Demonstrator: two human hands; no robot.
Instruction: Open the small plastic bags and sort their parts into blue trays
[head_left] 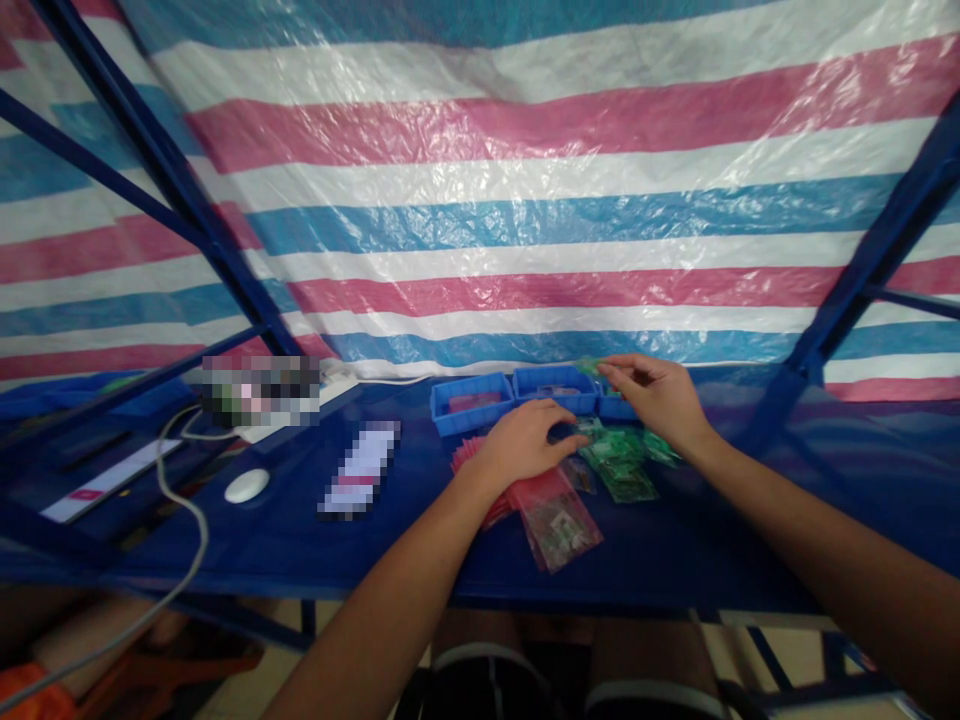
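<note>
Above the blue bins at the back, my right hand [664, 400] is closed in a pinch on a small green plastic bag [589, 367]. My left hand [529, 440] hovers over or rests on the red plastic bags [559, 515]; which of the two I cannot tell. Its thumb and fingers are apart, with nothing seen between them. Small parts show through the front red bag. Between my hands lies a pile of green plastic bags [622, 465], also with something dark inside. Behind them stand a left blue bin [471, 415], a middle blue bin [525, 402] and a right blue bin [611, 408], partly hidden by my right hand.
On the blue table [420, 560], a blurred-out phone-like object [360, 470] and a white oval object [247, 486] lie to the left. A white cable [199, 530] hangs over the front edge. Blue metal posts [877, 250] and a striped plastic sheet [562, 230] stand behind.
</note>
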